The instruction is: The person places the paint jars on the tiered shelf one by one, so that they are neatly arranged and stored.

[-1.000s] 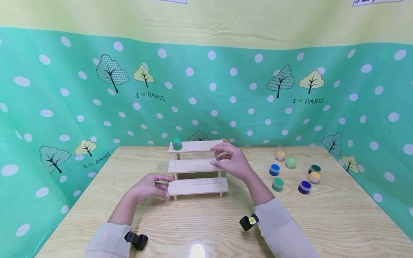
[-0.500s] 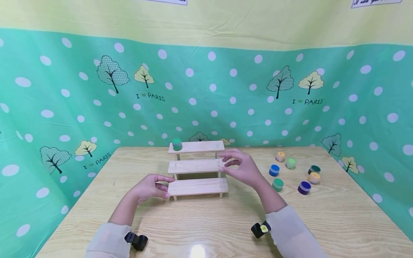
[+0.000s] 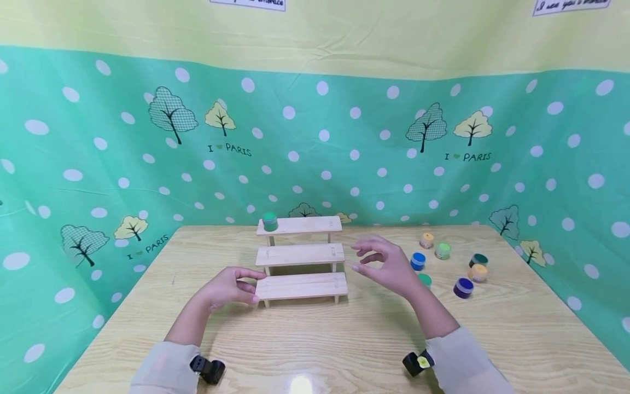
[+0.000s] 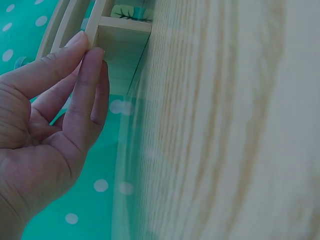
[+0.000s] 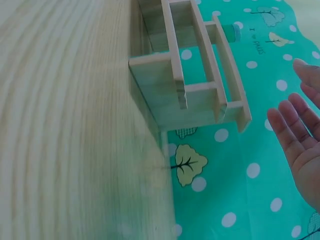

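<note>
A three-tier wooden step shelf (image 3: 301, 254) stands mid-table. On the left end of its top tier sits a small green paint jar (image 3: 269, 222), seen also in the right wrist view as a green jar (image 5: 231, 33). My left hand (image 3: 230, 287) pinches the left end of the lowest tier. In the left wrist view the thumb and fingers of the left hand (image 4: 60, 112) meet at the end of that board. My right hand (image 3: 388, 266) is in the air right of the shelf, fingers loosely bent and holding nothing.
Several paint jars are grouped at the table's right: blue (image 3: 418, 261), light green (image 3: 443, 250), dark blue (image 3: 464, 287), dark green, orange and a green jar (image 3: 425, 280) partly hidden by my right hand. A dotted green curtain (image 3: 315, 137) hangs behind the table (image 3: 305, 339).
My right hand has moved from over the shelf's right end, rightward and slightly down, away from it toward the loose jars. My left hand keeps its place on the lowest tier.
</note>
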### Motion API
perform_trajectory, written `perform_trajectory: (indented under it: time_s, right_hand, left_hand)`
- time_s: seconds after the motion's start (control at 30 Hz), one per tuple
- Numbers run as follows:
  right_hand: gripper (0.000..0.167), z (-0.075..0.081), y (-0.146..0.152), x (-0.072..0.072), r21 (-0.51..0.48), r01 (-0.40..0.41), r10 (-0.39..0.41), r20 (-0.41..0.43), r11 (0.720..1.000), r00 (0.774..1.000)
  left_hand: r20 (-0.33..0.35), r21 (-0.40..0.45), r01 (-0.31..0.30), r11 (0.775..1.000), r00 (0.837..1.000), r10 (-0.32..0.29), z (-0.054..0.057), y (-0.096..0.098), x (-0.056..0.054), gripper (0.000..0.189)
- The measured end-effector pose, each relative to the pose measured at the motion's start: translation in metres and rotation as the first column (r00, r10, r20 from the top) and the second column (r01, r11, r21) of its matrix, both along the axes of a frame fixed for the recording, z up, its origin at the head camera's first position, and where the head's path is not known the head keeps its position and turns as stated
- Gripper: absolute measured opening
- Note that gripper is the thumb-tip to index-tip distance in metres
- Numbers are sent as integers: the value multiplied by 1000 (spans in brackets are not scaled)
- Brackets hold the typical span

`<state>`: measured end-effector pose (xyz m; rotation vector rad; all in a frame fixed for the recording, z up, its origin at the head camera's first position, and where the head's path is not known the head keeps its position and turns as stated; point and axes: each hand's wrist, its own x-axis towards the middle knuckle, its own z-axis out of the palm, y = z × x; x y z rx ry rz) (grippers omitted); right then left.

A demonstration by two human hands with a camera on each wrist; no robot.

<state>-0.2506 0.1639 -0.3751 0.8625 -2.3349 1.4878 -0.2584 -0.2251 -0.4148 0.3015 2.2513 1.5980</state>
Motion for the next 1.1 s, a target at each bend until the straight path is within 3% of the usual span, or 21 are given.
perform_trajectory:
  time_s: [0.43, 1.1]
  right_hand:
    - [42, -4, 28, 10, 41, 46, -47, 24, 998, 999]
    - [56, -6, 82, 16, 108, 17, -24, 64, 994, 998]
  left_hand:
    - [-2, -5, -11, 1000, 1000, 11, -1, 0, 1, 57]
    - [0, 11, -7, 1000, 1000, 7, -3, 0, 0, 58]
